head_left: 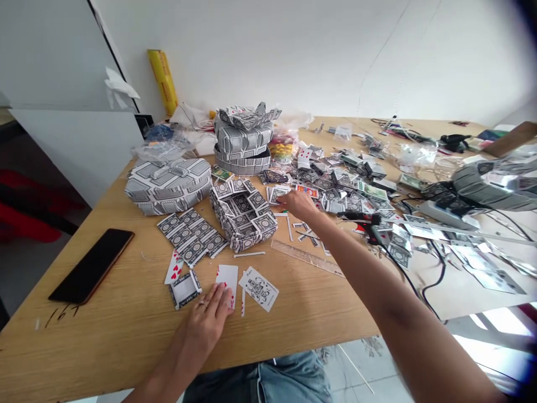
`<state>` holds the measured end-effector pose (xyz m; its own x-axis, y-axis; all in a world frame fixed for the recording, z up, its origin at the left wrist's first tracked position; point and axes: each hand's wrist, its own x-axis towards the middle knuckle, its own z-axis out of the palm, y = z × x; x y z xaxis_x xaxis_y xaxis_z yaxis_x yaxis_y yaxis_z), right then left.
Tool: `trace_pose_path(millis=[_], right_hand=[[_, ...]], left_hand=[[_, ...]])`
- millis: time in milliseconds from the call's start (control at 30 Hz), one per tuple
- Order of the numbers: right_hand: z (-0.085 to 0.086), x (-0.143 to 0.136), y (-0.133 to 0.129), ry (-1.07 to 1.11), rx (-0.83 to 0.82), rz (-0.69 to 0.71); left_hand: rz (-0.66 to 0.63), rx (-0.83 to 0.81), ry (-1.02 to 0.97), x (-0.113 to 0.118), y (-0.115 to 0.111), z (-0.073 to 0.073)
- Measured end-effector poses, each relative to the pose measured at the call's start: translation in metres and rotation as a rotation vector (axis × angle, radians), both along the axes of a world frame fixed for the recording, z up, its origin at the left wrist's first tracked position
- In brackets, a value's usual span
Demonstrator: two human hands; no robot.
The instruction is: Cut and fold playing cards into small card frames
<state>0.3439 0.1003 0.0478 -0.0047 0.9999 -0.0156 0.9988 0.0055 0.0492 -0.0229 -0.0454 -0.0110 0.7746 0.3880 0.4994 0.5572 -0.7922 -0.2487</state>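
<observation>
My left hand (208,314) lies flat with its fingers on a face-up ace card (227,275) near the table's front edge. Beside that card are a thin cut strip (243,294) and a joker card (259,289). Stretched far forward, my right hand (298,204) has its bent fingertips on a playing card (278,193) at the pile's left end; the thumb is hidden. Between the hands stands an open box made of folded cards (243,215). Left of it lie a panel of joined cards (192,236), a heart card (174,267) and a small folded card frame (185,290).
A phone (92,266) lies at the left. Behind are a lidded card box (168,184) and stacked card boxes (243,140). A clear ruler (308,258) lies beneath my right forearm. A glue gun (369,224) with its cable and a large card pile (344,179) occupy the right.
</observation>
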Motion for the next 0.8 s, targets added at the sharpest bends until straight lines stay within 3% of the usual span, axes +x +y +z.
trace_pose_path(millis=[167,333,467,567,633,667,800], right_hand=[[0.003,-0.001,-0.001,-0.035,0.031,0.064],[0.006,-0.006,-0.008,-0.005,0.122,0.057],[0.026,-0.001,-0.024,0.06,0.3,-0.021],[0.04,0.002,-0.061,0.313,0.74,-0.202],[0.041,-0.001,-0.099,0.59,0.87,-0.331],[0.037,-0.005,-0.12,0.756,0.854,-0.403],[0.008,-0.035,-0.201,1.33,0.523,-0.551]], left_hand=[[-0.043,-0.046,0.1,0.002,-0.001,0.021],[0.056,-0.008,-0.121,0.005,0.003,0.061],[0.085,0.02,-0.198,0.015,0.001,0.085],[0.029,0.001,-0.207,0.031,-0.005,0.088],[0.016,-0.029,-0.229,0.046,-0.011,0.084],[0.013,-0.052,-0.24,0.054,-0.014,0.081],[-0.027,-0.123,-0.296,0.092,-0.029,0.067]])
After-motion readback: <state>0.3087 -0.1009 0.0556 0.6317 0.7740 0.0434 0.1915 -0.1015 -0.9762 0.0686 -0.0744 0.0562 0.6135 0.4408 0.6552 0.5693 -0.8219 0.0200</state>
